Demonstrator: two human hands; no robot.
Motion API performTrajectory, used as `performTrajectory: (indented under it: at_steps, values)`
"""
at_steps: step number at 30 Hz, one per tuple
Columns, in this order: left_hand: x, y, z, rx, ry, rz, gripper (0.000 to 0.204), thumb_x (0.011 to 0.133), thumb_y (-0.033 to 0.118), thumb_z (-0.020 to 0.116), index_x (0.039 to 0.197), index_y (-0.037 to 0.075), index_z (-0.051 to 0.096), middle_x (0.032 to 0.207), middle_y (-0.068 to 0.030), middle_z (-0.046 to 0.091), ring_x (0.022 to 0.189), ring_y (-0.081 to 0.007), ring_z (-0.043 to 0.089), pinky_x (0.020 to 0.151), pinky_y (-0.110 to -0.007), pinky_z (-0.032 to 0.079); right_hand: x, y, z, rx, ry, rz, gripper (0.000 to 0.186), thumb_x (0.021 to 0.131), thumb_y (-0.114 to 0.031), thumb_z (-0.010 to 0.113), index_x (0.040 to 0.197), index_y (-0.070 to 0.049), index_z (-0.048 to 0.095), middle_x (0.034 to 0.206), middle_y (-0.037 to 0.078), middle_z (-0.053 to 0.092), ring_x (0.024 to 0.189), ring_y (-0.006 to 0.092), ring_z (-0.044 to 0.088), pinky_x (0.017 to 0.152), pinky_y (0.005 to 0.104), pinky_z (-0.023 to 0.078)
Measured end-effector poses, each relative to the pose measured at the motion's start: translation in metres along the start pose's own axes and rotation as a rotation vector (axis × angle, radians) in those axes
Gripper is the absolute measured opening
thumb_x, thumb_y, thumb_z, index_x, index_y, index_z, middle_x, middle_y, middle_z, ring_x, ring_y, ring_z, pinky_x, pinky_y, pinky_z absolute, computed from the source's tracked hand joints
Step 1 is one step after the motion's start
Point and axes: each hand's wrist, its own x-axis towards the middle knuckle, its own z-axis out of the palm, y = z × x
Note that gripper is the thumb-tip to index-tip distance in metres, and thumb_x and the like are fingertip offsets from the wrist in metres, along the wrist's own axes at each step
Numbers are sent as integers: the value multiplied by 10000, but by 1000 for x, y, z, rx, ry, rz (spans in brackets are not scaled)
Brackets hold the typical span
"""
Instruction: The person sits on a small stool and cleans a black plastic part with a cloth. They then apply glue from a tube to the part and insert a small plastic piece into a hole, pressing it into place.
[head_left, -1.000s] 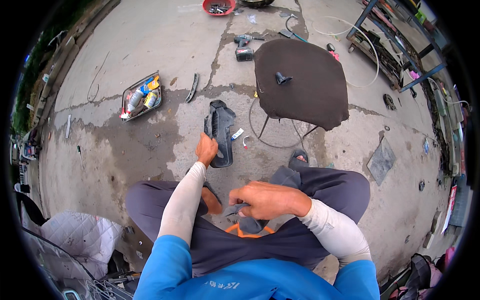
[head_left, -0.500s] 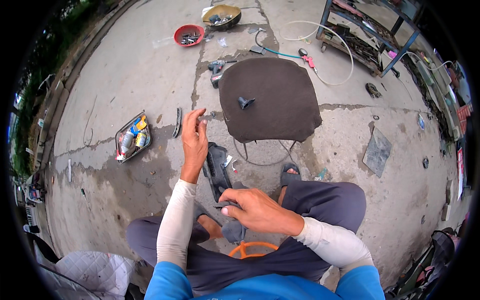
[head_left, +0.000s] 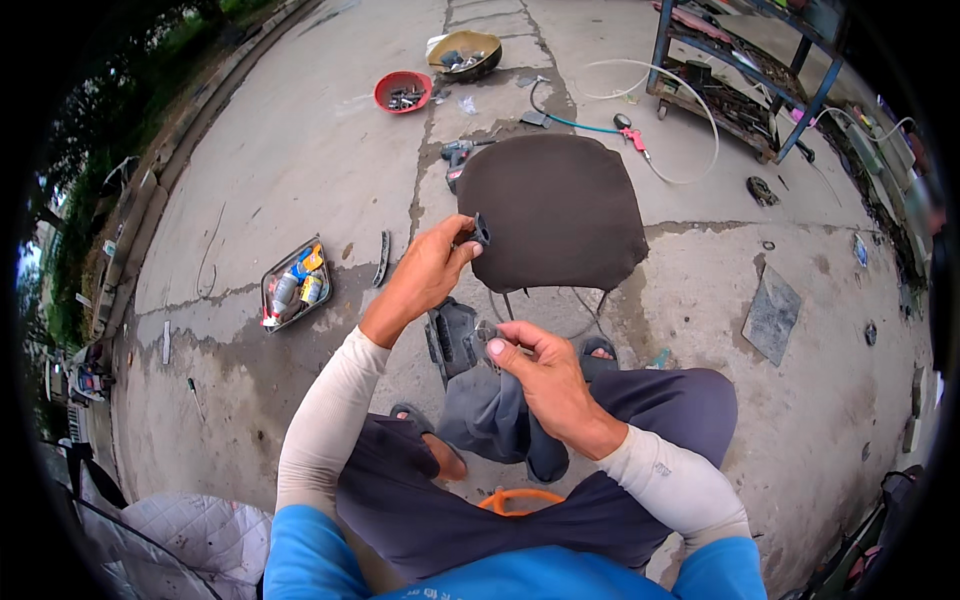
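Note:
My left hand [head_left: 428,270] reaches forward to the near left edge of a dark brown stool seat [head_left: 555,210] and pinches a small black part [head_left: 481,230] lying there. Nearer my knees, my right hand [head_left: 540,372] holds a small thin metal piece [head_left: 487,335] between thumb and fingers. Just below and left of that hand, a black plastic housing [head_left: 450,335] lies on the concrete between my feet. I am squatting, with both forearms in pale sleeves.
A wire tray of cans and bottles [head_left: 293,285] sits to the left, with a dark curved strip [head_left: 381,258] beside it. Further off are a red bowl [head_left: 402,90], a yellow bowl [head_left: 466,52], a power drill [head_left: 458,158], a hose [head_left: 640,95] and a blue metal rack [head_left: 740,70]. A grey slab [head_left: 772,315] lies at right.
My left hand has risen from the black housing on the ground to the stool seat and closed on the small black part. My head has tilted upward, showing more ground ahead.

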Motion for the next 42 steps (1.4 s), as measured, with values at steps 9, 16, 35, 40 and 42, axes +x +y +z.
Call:
performTrajectory:
  at_steps: [9,16,35,40,42]
  values:
    - [-111,52,-10,-239,28,-132,292,986,106,692,1215,-55,610,958,-143,719,832,-168,644,733,-348,520,23,0,20,-269,232,-480,185,1001,-105,657,1149,-1,617,1013,56,596,863,145,595,782,297,489]
    - [-137,63,12,99,264,124,274,893,-12,674,1160,-25,618,951,-210,651,847,-388,652,719,-435,516,31,10,36,-407,287,-468,153,986,-120,662,1052,7,610,924,104,622,828,201,603,756,329,483]
    - [-171,-2,-11,-1144,135,-387,305,1103,271,526,1188,-6,624,930,-28,640,788,-97,565,706,-258,480,43,6,58,-571,54,-599,186,959,-27,680,1131,-23,748,1028,67,586,886,171,612,749,290,505]
    - [-180,-1,-21,-1367,36,-469,287,1101,283,529,1136,14,623,893,-17,609,754,-93,524,672,-243,442,51,15,64,-773,-95,-830,230,860,22,740,1083,-32,752,956,94,612,802,224,668,647,329,532]
    - [-181,0,-25,-1444,9,-510,281,1099,286,534,1129,20,622,888,-15,601,746,-91,511,662,-240,429,53,13,64,-746,-105,-768,215,863,6,752,1074,-36,763,933,87,616,799,207,660,656,322,527]
